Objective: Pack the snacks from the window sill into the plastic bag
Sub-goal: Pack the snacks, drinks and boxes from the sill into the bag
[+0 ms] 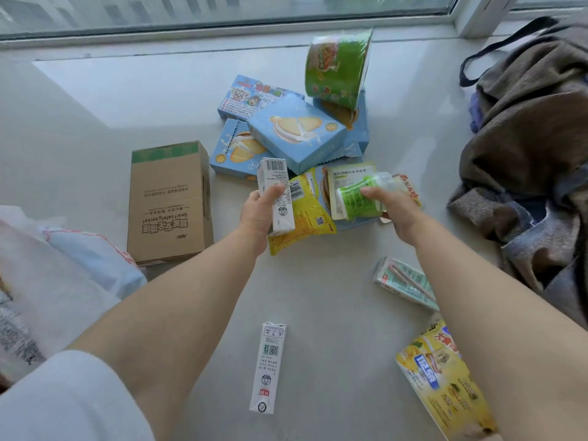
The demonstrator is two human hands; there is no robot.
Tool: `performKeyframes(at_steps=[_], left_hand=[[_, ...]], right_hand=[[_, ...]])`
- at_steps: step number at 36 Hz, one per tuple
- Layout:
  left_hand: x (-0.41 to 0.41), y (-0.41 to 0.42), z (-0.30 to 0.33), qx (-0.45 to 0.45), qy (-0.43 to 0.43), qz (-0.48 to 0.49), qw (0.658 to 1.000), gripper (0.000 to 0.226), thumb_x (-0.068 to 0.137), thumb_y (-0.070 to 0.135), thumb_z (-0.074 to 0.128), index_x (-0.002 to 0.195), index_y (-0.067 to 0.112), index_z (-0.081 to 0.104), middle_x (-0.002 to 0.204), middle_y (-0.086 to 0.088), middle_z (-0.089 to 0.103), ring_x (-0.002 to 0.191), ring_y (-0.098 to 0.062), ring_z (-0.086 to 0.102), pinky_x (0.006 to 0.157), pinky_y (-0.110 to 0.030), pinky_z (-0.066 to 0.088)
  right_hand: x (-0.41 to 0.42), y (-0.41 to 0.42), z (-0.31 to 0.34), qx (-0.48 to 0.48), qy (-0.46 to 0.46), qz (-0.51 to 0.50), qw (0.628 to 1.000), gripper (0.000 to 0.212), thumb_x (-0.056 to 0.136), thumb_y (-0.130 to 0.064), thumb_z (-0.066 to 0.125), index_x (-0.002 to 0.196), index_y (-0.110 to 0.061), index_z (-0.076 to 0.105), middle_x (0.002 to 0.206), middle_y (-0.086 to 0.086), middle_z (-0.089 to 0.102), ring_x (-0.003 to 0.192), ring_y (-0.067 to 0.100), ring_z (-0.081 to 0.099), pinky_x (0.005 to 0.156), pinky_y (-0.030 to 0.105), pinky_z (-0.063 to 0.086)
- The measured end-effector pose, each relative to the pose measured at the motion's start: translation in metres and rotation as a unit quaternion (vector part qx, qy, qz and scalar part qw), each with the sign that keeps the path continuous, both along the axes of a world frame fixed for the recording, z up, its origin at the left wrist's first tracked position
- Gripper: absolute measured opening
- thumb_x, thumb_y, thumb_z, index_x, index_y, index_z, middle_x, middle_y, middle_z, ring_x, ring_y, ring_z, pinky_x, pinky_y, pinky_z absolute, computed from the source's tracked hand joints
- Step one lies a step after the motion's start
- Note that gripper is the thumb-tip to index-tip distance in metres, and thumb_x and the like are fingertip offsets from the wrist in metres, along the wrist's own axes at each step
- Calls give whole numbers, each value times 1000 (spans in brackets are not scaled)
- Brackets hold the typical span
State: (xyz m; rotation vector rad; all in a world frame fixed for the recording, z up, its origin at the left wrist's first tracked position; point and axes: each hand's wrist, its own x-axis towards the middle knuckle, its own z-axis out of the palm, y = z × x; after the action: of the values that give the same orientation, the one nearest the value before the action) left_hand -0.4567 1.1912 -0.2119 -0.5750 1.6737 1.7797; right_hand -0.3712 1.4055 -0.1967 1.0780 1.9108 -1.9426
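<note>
My left hand (259, 211) grips a small white drink carton (274, 183) above the sill. My right hand (394, 208) holds a green-labelled bottle (358, 198) lying on its side over the snack pile. Beneath them lie a yellow snack packet (305, 214) and a pale green pouch (348, 175). Farther back are several blue biscuit boxes (296, 132) and a green cup-shaped pack (337, 66). Near me lie another white carton (269, 367), a green-white carton with a straw (404, 281) and a yellow box (442, 380). The white plastic bag (41, 281) sits at the left edge.
A brown cardboard box (170, 202) lies on the grey window sill (95, 106), left of the pile. A heap of brown and grey clothing with a bag strap (534, 138) fills the right side. The window frame (222, 30) runs along the back.
</note>
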Motion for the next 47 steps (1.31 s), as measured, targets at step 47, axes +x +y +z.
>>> performKeyframes(at_steps=[47], left_hand=[[41,-50,74,85,-27,-185,979,32,84,48,52,106,25,58,92,-4,67,80,-23,66,73,-37,53]], right_hand=[[56,-66,48,-123,50,34,991,53,69,-50,61,116,-27,59,97,3,74,88,24,70,86,40,52]])
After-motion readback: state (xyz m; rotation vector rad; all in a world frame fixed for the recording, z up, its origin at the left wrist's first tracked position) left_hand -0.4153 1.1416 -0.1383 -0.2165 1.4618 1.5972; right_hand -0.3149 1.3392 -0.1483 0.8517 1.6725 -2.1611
